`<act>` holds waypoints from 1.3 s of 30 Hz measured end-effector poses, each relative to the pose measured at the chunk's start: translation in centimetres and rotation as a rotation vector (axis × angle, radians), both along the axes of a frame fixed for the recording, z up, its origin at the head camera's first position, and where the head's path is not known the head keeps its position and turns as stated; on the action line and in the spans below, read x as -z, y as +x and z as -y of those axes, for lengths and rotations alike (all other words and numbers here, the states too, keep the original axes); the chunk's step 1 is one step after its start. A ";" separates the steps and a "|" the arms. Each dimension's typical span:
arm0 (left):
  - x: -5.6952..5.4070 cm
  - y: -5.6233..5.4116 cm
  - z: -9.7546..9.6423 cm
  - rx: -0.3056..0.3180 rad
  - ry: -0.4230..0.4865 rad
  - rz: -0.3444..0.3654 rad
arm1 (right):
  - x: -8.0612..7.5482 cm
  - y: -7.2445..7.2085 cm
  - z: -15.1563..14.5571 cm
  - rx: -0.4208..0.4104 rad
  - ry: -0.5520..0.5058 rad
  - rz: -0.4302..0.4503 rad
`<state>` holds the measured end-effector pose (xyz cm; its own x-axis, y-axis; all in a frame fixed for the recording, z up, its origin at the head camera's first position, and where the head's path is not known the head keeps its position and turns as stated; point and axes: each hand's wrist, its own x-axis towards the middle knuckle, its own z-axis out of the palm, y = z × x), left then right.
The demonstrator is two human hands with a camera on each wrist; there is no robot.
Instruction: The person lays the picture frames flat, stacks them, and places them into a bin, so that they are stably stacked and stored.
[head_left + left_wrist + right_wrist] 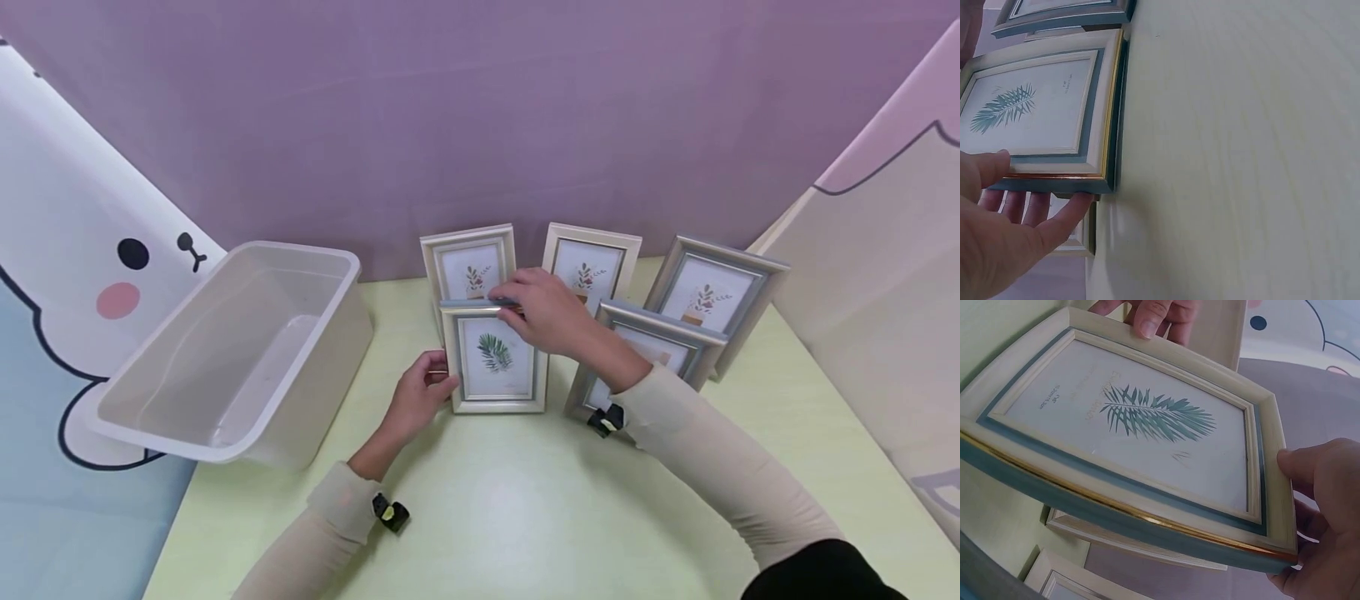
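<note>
A picture frame (497, 358) with a green palm leaf print stands upright on the table, its border cream with a blue-green inner line. My left hand (422, 395) holds its left edge. In the left wrist view the thumb (992, 167) lies on the front while the fingers reach round the side. At the top edge my right hand (551, 315) grips it; the right wrist view shows the thumb (1300, 461) on the border and fingers behind. Directly behind stands a cream picture frame (471, 250) with a potted plant print, partly covered.
Another cream picture frame (592, 237) stands at the back. To the right are two grey picture frames, one (712, 292) behind the other (660, 329), which my right forearm partly covers. A white plastic bin (330, 358) sits on the left of the pale table (510, 500).
</note>
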<state>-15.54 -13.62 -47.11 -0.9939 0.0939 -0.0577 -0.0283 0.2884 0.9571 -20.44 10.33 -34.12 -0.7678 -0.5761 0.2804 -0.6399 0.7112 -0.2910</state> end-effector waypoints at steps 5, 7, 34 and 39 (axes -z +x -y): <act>-0.7 0.2 0.2 0.011 -0.002 -0.017 | -0.2 0.1 -0.3 0.005 -0.016 0.013; -1.1 0.1 0.4 0.026 -0.011 -0.037 | -0.4 0.3 -0.5 0.015 -0.022 0.020; -9.2 0.4 2.9 0.097 -0.358 -0.357 | 2.6 2.7 -3.4 -0.008 -0.266 0.206; -10.5 0.3 2.7 0.130 -0.448 -0.417 | 3.2 3.3 -3.4 0.014 -0.317 0.255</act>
